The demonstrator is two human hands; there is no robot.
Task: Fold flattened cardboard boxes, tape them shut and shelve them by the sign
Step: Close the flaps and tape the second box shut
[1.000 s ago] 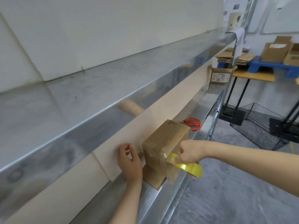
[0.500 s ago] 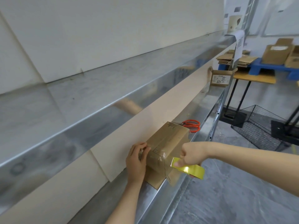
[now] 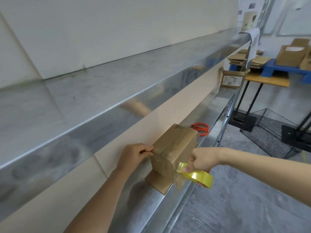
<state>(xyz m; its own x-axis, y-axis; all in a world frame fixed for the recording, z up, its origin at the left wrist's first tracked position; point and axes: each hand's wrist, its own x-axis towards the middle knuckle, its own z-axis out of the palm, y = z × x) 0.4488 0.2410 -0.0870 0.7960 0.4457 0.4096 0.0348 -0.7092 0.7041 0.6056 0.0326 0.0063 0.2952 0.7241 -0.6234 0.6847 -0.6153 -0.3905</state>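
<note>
A small brown cardboard box (image 3: 175, 148) stands on the metal shelf (image 3: 217, 105), its lower flaps spread out beneath it. My left hand (image 3: 134, 154) presses its fingertips on the box's near top corner, where clear tape lies. My right hand (image 3: 200, 161) grips a yellow tape roll (image 3: 200, 178) just off the shelf's front edge, at the box's right side. A strip of tape runs from the roll up onto the box. Orange-handled scissors (image 3: 200, 128) lie on the shelf right behind the box.
An open labelled box (image 3: 233, 79) sits further along the shelf. A paper sign (image 3: 253, 41) hangs from the upper shelf's end. Flattened cardboard (image 3: 239, 58) and folded boxes (image 3: 292, 54) rest on a blue pallet. A black wire basket (image 3: 269, 132) lies on the floor.
My left hand moved right from the shelf's back panel onto the box's top corner. My right hand with the roll stayed at the box's right side, shifting slightly.
</note>
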